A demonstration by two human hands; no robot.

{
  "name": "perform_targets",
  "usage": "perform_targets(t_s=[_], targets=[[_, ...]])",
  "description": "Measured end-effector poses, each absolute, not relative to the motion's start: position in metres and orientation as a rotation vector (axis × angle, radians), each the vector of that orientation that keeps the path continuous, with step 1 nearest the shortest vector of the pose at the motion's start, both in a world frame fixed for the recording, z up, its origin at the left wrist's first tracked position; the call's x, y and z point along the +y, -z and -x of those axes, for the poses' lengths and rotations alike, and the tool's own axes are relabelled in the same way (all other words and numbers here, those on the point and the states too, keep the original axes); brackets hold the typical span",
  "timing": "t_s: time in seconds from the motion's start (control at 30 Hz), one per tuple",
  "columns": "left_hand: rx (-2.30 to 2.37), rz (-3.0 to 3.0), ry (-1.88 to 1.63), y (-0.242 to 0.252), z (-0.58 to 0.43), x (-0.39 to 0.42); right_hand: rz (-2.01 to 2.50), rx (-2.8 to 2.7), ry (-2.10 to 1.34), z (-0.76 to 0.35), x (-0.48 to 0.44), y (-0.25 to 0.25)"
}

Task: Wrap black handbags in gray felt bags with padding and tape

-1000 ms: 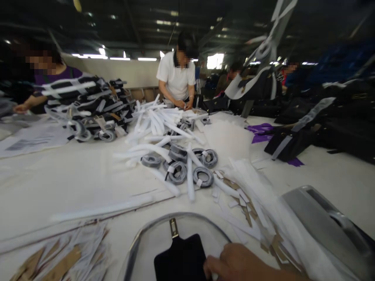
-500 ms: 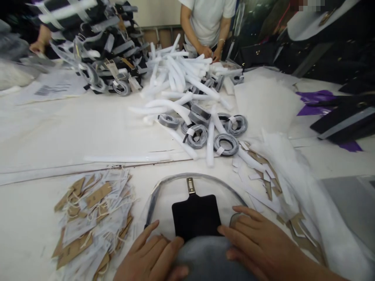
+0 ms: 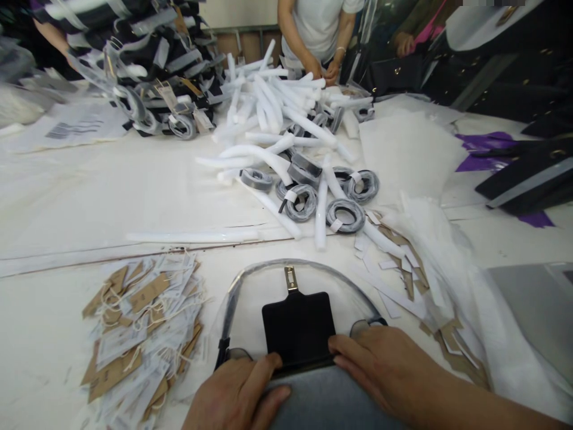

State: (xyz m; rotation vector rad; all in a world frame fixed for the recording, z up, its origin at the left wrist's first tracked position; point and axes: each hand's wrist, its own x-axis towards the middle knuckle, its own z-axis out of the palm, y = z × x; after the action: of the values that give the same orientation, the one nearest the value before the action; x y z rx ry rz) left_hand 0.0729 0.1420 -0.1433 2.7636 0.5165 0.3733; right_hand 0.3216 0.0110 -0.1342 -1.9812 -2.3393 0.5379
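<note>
At the near edge of the table lies a handbag with a grey body, partly cut off by the bottom of the view. Its black flap tab points away from me and ends in a gold clasp plate. A plastic-wrapped handle arches around the tab. My left hand grips the bag's top edge left of the tab, thumb on the near side. On the other side of the tab, my right hand pinches the same edge, its fingers closed.
Tags with strings are heaped at left. Beyond the bag lie coiled wrapped straps and white foam tubes. Paper scraps and white sheeting lie at right. Wrapped black bags pile up at back left; a co-worker stands behind.
Both hands have drawn in their fingers and now grip the bag's top edge. More of that edge and of the handle's ends shows. At back right, another person's hand has come into view.
</note>
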Motion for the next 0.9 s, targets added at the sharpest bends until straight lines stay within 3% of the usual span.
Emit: perform_targets(t_s=[0.3,0.5,0.9], targets=[[0.626,-2.871,-0.043,0.168,-0.078,0.136,1.992,-2.325,-0.448,-0.317,0.028,0.156],[0.473,-3.0,-0.305,0.164,-0.084,0.129,1.594,-2.23,-0.167,-0.312,0.015,0.155],[0.184,-3.218,-0.38,0.157,-0.062,0.096,1.824,-2.286,-0.422,-0.309,-0.036,0.149]])
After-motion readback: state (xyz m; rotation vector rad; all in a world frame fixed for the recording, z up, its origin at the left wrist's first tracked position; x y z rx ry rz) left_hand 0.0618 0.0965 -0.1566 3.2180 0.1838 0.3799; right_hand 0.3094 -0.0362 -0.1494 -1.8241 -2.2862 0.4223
